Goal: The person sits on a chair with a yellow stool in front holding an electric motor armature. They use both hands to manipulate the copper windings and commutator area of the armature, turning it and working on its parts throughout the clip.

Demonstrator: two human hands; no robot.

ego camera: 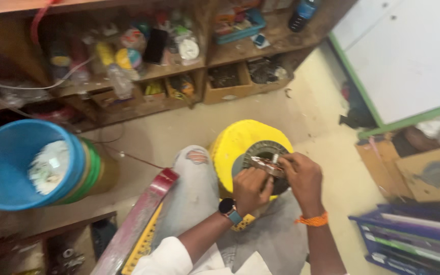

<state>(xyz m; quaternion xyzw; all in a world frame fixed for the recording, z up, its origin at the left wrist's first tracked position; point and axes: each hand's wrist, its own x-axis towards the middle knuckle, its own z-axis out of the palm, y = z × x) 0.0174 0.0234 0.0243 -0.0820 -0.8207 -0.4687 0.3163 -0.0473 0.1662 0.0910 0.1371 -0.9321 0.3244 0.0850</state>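
Note:
A dark round metal part (264,148) rests on a yellow drum-shaped stool (234,142) in front of my knees. Across it lies a small silvery and copper-coloured piece (264,164). My left hand (250,187), with a watch on its wrist, grips the near end of that piece. My right hand (304,175), with an orange thread at the wrist, pinches its other end. Both hands sit over the lower half of the round part, hiding it.
A blue bucket (6,168) with paper inside stands at left on stacked tubs. Cluttered wooden shelves (189,66) run along the back. A red and yellow bar (138,224) leans by my left leg. Blue crates (413,239) and cardboard (423,173) sit at right.

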